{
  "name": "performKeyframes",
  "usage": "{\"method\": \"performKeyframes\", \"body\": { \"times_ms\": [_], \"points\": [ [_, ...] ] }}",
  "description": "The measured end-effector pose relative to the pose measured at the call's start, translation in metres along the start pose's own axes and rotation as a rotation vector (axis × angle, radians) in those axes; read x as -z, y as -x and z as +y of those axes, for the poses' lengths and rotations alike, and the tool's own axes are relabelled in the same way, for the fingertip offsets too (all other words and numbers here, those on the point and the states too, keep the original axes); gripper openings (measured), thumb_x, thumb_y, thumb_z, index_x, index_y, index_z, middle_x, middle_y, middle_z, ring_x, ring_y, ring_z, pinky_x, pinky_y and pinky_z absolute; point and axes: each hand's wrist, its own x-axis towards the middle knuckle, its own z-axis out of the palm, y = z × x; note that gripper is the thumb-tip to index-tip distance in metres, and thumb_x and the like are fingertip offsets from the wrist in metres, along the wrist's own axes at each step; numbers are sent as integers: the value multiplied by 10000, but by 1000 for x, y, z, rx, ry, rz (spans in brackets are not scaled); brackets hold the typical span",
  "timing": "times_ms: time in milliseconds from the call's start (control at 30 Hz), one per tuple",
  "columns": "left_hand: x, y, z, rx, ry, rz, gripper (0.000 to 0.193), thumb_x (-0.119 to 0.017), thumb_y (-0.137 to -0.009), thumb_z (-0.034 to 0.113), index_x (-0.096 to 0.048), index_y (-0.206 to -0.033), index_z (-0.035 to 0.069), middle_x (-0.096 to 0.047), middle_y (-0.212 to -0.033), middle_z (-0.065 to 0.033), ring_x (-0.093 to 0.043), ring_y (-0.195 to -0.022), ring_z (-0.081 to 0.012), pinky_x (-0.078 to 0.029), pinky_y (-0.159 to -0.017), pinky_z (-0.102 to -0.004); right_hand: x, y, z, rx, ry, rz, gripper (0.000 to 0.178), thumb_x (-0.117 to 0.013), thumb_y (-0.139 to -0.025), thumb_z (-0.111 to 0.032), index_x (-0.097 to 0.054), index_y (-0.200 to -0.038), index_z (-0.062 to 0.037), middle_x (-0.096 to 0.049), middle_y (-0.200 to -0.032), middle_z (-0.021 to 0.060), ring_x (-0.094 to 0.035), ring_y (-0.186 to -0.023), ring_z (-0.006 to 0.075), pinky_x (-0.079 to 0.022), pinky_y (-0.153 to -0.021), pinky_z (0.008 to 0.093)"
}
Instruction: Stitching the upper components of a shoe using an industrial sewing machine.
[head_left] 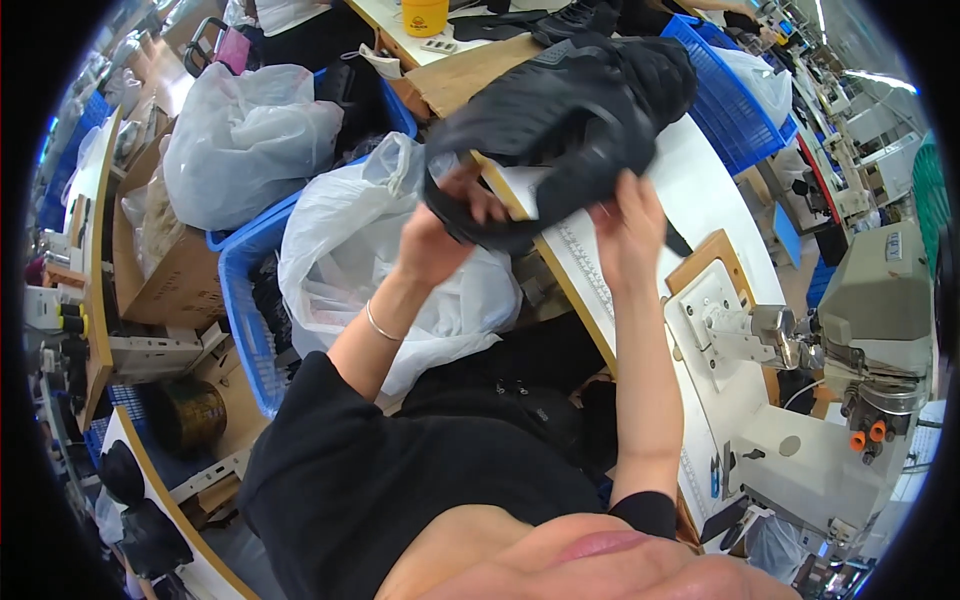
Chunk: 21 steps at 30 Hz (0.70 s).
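Both my hands hold up a black shoe upper (590, 180), blurred by motion, over the white worktable (705, 185). The piece bends into an open loop, and the table edge shows through it. My left hand (440, 235) grips the loop's near left side, with some fingers inside it. At the right side, my right hand (632, 225) pinches the edge between thumb and fingers. Just behind lies a pile of similar black uppers (665, 80), partly covered by the held piece. Further back, a black shoe (578, 20) rests near the pile.
A sewing machine (865, 300) stands at the right. White plastic bags (370, 240) sit in a blue crate (235, 310) on my left. Another blue crate (735, 120) is beyond the table. A flat cardboard piece (465, 78) and yellow bucket (425, 17) lie at the back.
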Motion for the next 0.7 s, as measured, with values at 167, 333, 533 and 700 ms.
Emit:
{"method": "performKeyframes", "body": {
  "times_ms": [167, 333, 533, 700],
  "points": [
    [48, -1, 8, -120, -362, 986, 573, -440, -1106, 359, -289, -1634, 200, -424, -1579, -88, -357, -1490, -264, -258, -1209, -409, -22, -73, 55, -26, 327, 87, 172, -670, -1021, -187, -648, -925, -45, -668, -835, -13, -612, -744, 84, -511, -654, 257],
    [61, -26, -14, -191, -1245, 530, 736, -582, -1064, 267, -196, -1640, 18, -216, -1702, -135, -176, -1571, -255, -124, -1261, -353, -17, -78, 65, 242, 537, 273, 328, -704, -1000, -181, -565, -728, -62, -509, -649, -77, -421, -610, 26, -359, -541, 236],
    [70, -79, -20, -317, -1354, 488, 682, -532, -1079, 258, -221, -1633, 9, -242, -1694, -173, -180, -1578, -288, -112, -1269, -361, -12, -90, 47, 414, 905, 340, 374, -752, -887, -286, -607, -797, 48, -602, -661, 171, -548, -590, 256, -449, -608, 389],
    [114, -75, -43, -277, -1776, 499, 707, -483, -1077, 236, -140, -1621, -59, -170, -1686, -285, -138, -1575, -397, -89, -1280, -452, 31, -28, 55, 449, 850, 262, 420, -751, -894, -137, -632, -1288, -58, -660, -1145, 96, -650, -905, 185, -552, -792, 331]
  ]
}}
